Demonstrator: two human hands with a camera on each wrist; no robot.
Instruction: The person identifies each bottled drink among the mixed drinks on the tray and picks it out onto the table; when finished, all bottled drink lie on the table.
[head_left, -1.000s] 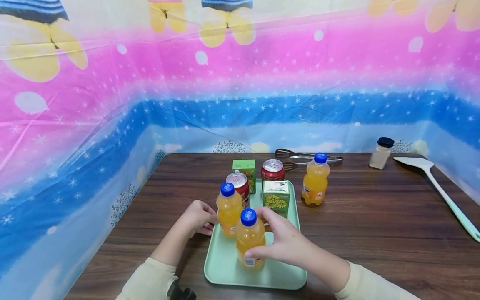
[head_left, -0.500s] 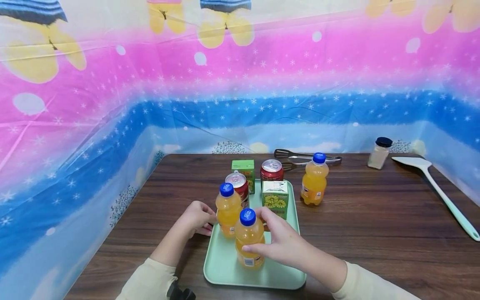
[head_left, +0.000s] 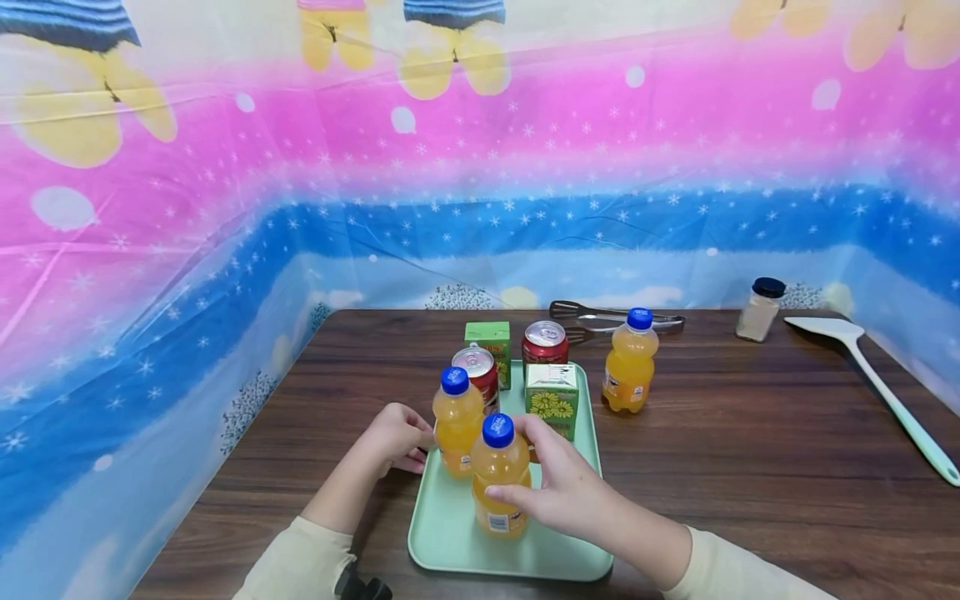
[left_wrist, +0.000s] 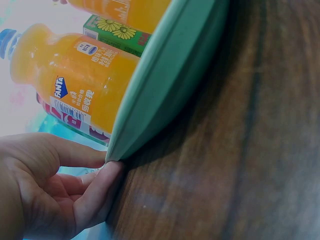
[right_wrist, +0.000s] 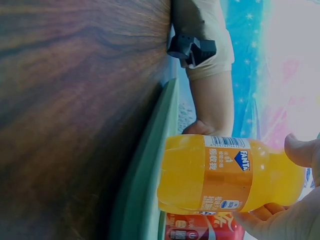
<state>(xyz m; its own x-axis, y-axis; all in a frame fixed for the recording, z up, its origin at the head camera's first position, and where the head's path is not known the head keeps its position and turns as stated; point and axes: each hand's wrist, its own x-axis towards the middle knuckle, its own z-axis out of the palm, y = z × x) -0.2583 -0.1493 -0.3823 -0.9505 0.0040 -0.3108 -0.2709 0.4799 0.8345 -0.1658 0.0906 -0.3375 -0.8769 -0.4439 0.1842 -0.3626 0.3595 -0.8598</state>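
My left hand [head_left: 397, 437] pinches the left rim of a pale green tray [head_left: 510, 562] between thumb and fingers, as the left wrist view shows. My right hand [head_left: 558, 479] grips the front Fanta bottle [head_left: 500, 479], which is orange with a blue cap and upright over the tray's near half. Whether its base touches the tray is hard to tell. Just behind it, another Fanta bottle [head_left: 457, 425] stands on the tray beside my left fingers. Farther back are a red soda can [head_left: 476, 367], a second red can [head_left: 545, 342] and a green drink carton [head_left: 552, 404].
Another green carton [head_left: 491, 346] stands at the tray's far left. A third Fanta bottle [head_left: 632, 367] is on the wooden table [head_left: 720, 467], right of the tray. Behind it lie tongs [head_left: 600, 319]. A black-lidded jar [head_left: 760, 312] and a pale spatula [head_left: 877, 375] are far right.
My right thumb has shifted slightly upward on the front bottle. The left hand, the tray and the other drinks keep their places.
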